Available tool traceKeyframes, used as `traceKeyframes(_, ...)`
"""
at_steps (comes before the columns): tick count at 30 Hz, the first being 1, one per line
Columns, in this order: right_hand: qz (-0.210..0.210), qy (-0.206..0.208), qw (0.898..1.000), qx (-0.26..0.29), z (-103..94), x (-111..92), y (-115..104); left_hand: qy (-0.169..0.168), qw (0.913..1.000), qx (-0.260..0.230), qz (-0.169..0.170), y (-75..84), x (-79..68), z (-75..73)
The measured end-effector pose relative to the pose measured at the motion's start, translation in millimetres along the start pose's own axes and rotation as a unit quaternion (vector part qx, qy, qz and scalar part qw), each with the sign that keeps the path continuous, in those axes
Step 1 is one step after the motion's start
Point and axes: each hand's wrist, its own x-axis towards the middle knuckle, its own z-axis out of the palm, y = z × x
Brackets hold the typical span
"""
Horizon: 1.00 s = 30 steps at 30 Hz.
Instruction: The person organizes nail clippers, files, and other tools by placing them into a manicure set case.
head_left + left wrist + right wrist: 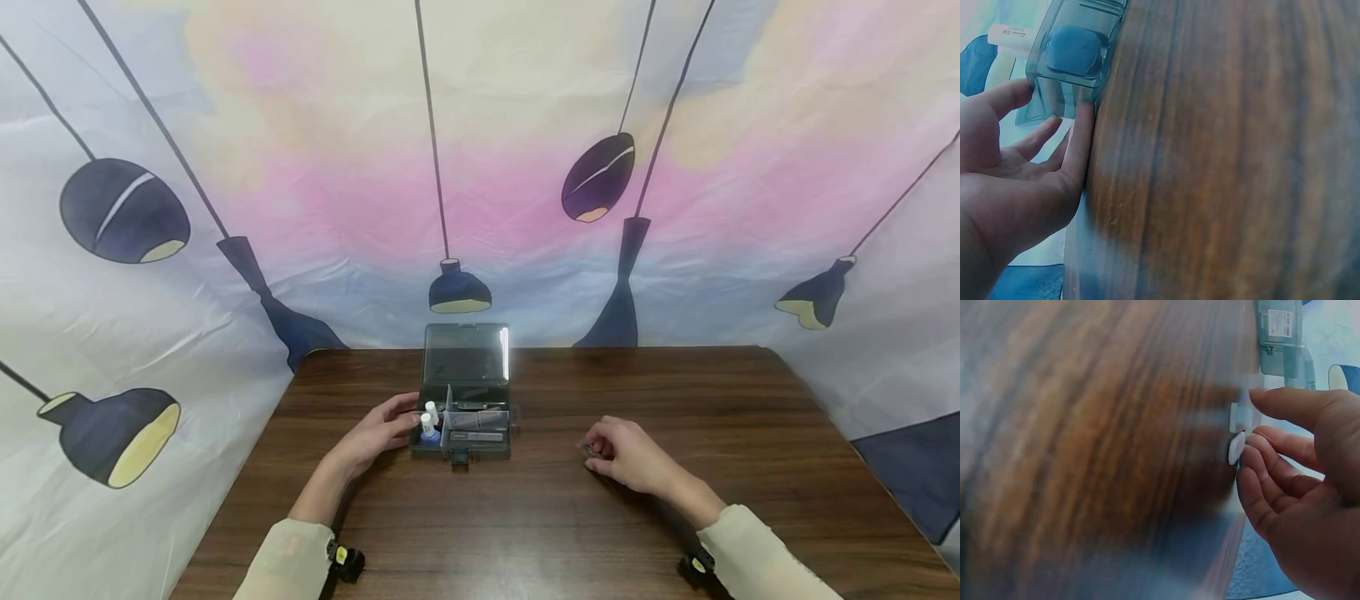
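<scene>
A dark translucent plastic box (480, 444) stands at the back middle of the table with its lid (467, 354) raised. My left hand (382, 431) rests at the box's left side; in the left wrist view the thumb touches its rim and the other fingers reach along its wall, fairly straight. White-capped bottles (427, 425) stand in the left compartment. A flat grey piece (476, 437) lies in the front right compartment. My right hand (626, 454), to the right of the box, holds a small clear and whitish piece (1236, 447) at its fingertips; its kind does not show.
Dividers (447, 421) split the box inside, and a latch (460, 457) sticks out at its front. The brown wooden table (487, 525) ends at the back against a cloth (337, 208) printed with lamps. A wrist camera (348, 562) sits on the left sleeve.
</scene>
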Motion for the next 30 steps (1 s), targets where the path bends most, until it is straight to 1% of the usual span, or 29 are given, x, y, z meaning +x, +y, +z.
traceKeyframes(3,-0.006,0.004,1.0,-0.022,1.4,0.0,-0.9,0.0,1.0,0.001,0.001,-0.3,0.3,0.1)
traceKeyframes(5,-0.008,0.003,1.0,-0.026,1.7,-0.1,-1.6,0.001,1.0,0.001,0.001,-0.4,0.6,0.1)
traceKeyframes(12,-0.003,-0.007,1.0,-0.016,2.5,1.3,-3.6,-0.001,1.0,0.0,0.0,-0.4,0.8,-0.1)
traceKeyframes(19,-0.018,-0.004,1.0,-0.02,9.1,8.3,-9.3,-0.002,1.0,-0.002,0.002,-1.2,0.6,-0.2)
traceKeyframes(30,-0.03,-0.044,0.998,-0.035,13.1,20.9,-21.6,0.0,1.0,-0.008,0.0,-0.8,0.6,0.3)
